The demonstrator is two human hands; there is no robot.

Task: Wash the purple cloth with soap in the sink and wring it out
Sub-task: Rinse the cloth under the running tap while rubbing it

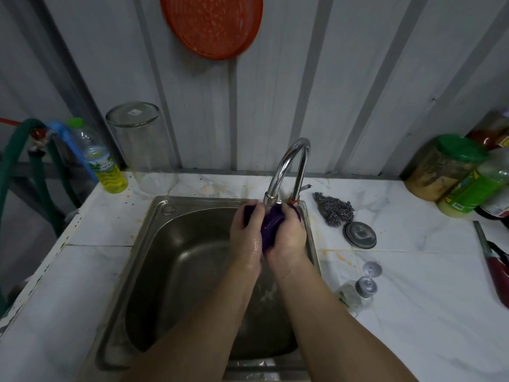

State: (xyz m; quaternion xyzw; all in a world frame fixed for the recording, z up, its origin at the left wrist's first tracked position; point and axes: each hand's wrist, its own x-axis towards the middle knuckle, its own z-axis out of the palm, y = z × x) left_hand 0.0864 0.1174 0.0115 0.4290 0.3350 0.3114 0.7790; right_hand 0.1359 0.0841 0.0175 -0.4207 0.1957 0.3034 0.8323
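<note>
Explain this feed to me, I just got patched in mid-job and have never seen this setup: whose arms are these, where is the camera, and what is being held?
There is no machine here. One camera sits on a person's head and looks down, so the two bare arms are that person's own. The left hand and right hand both grip a bunched purple cloth just under the chrome tap, above the steel sink. On the marble counter to the right lie a steel scourer, a round metal lid and a small clear bottle on its side. At the back left stand a bottle of yellow liquid and an upturned glass jar.
</note>
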